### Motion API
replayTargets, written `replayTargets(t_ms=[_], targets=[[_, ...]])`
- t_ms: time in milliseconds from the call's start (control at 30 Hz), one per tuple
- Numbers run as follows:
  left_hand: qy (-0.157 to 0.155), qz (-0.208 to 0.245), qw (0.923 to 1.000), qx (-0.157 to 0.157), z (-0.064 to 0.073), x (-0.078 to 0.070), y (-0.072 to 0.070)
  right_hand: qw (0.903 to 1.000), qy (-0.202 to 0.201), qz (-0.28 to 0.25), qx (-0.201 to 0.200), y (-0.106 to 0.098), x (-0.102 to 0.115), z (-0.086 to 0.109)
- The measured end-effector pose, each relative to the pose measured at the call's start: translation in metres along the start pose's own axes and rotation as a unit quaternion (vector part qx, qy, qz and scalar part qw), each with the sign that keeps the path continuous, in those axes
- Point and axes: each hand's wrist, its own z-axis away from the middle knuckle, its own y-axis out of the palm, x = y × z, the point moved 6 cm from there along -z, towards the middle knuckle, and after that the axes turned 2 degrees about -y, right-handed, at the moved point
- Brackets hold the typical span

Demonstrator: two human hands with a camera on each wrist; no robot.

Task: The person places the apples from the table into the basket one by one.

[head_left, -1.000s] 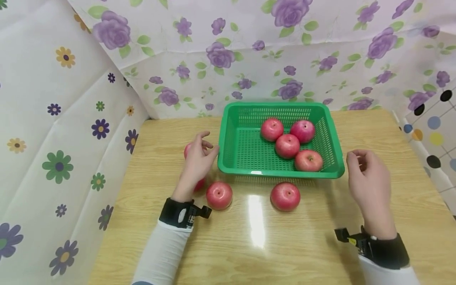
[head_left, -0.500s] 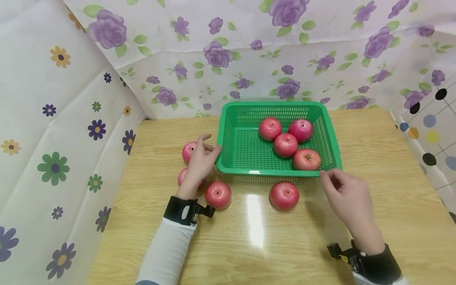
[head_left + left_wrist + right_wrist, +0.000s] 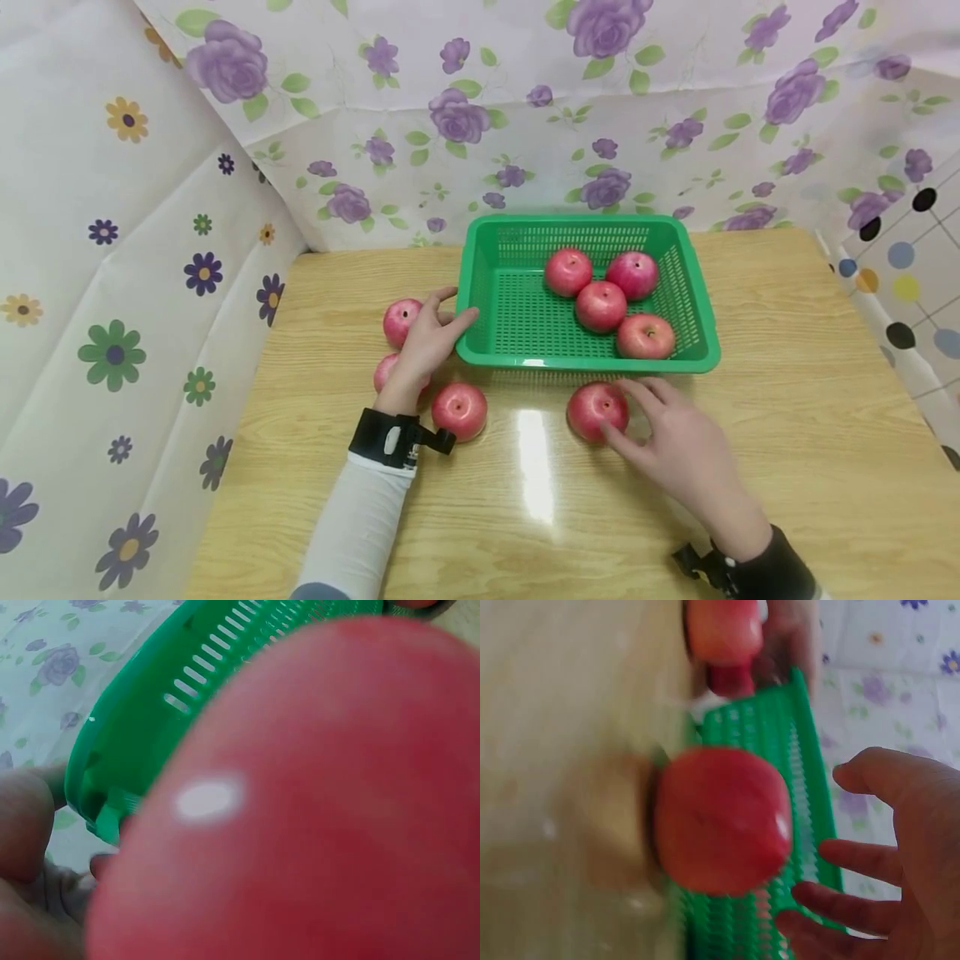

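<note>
A green plastic basket (image 3: 577,364) sits on the table with several red apples inside, one of them an apple (image 3: 647,337) at the front right. My left hand (image 3: 429,342) holds the basket's left rim, thumb over the edge. Before the basket lies a red apple (image 3: 588,408); my right hand (image 3: 690,450) reaches to it from the right, thumb and fingers spread at its sides. In the right wrist view those fingers (image 3: 862,907) stand apart from the apple (image 3: 724,821). A large apple (image 3: 322,787) hides much of the left hand in the left wrist view.
Left of the basket, two apples lie near my left wrist: a farther apple (image 3: 401,321) and a partly covered apple (image 3: 385,371). Another apple (image 3: 459,411) is beside the wrist camera. Flowered cloth (image 3: 517,133) hangs behind the wooden table (image 3: 480,517).
My right hand has moved left from the basket's right side, past its front corner, to the front apple, and its fingers have spread. My left hand has shifted slightly right onto the rim.
</note>
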Motion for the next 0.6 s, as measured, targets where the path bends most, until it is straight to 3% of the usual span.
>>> replayTargets(t_ms=[100, 200, 600], targets=[[0.009, 0.044, 0.9985, 0.032, -0.003, 0.003, 0.004, 0.9998, -0.004, -0.008, 0.018, 0.013, 0.006, 0.000], [0.007, 0.068, 0.9967, 0.043, -0.004, 0.006, 0.006, 0.9993, -0.003, -0.016, 0.034, 0.023, 0.010, -0.002], [0.021, 0.061, 0.9970, 0.043, -0.003, 0.008, 0.001, 0.9967, 0.016, -0.034, 0.072, 0.053, 0.009, -0.010]])
